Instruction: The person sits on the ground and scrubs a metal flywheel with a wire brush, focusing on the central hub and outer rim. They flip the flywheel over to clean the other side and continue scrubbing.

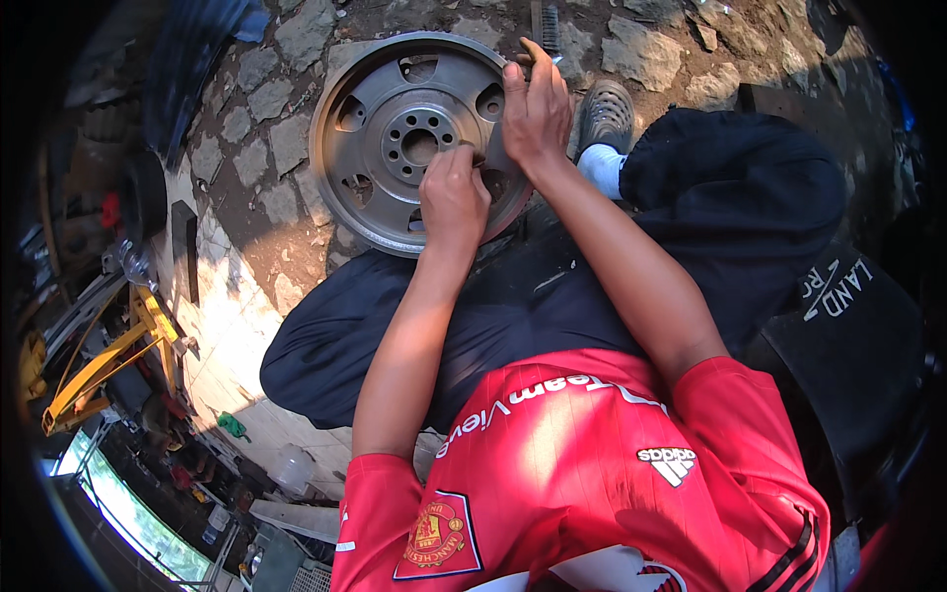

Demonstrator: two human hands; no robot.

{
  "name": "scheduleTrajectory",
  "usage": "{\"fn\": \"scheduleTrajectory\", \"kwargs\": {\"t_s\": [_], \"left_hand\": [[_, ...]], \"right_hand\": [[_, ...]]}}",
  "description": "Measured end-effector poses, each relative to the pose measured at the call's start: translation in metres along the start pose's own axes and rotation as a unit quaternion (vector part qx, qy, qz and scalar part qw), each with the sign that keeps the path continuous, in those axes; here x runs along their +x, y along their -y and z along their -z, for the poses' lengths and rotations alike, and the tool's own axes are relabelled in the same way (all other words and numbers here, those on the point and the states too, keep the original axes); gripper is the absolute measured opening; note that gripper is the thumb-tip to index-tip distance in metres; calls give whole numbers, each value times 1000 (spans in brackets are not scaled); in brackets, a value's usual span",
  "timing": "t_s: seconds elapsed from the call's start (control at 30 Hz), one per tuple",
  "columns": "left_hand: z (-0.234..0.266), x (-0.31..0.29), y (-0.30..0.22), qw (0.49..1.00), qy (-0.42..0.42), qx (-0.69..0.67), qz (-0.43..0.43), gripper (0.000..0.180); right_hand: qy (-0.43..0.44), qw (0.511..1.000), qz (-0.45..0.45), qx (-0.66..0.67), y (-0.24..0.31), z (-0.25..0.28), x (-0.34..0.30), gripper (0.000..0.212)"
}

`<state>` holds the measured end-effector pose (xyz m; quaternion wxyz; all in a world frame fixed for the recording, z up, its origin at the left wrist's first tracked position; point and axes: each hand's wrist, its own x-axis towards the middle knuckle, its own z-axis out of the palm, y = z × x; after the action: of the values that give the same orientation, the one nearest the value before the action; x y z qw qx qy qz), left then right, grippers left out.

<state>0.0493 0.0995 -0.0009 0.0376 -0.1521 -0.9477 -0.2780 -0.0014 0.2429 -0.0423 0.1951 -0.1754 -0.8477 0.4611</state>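
A round grey metal flywheel (395,192) with a ring of bolt holes and larger oval openings stands in front of my knees, its face toward me. My left hand (456,192) is closed against the face, just right of the centre hole. Its fingers pinch near a small dark spot, and what they hold, if anything, I cannot make out. At the upper right rim is my right hand (538,113), its thumb along the edge and its fingers bent over the outside, holding the flywheel. Part of the lower right face is hidden behind my left hand.
Rough stone paving (271,104) lies beyond the flywheel. A wire brush (549,35) rests at the top. My shoe (607,113) is close to my right hand. A yellow metal frame (123,350) and a green rag (232,425) lie to the left.
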Motion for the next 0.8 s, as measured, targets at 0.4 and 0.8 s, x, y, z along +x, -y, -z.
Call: {"fn": "scheduleTrajectory", "kwargs": {"t_s": [0.4,0.8], "left_hand": [[-6,23,-5,999,7,35,-3,17],[-2,43,-5,997,2,49,-56,18]], "right_hand": [[-4,1000,-1,15,-3,0,-1,55],[4,1000,-7,10,3,3,-2,58]]}}
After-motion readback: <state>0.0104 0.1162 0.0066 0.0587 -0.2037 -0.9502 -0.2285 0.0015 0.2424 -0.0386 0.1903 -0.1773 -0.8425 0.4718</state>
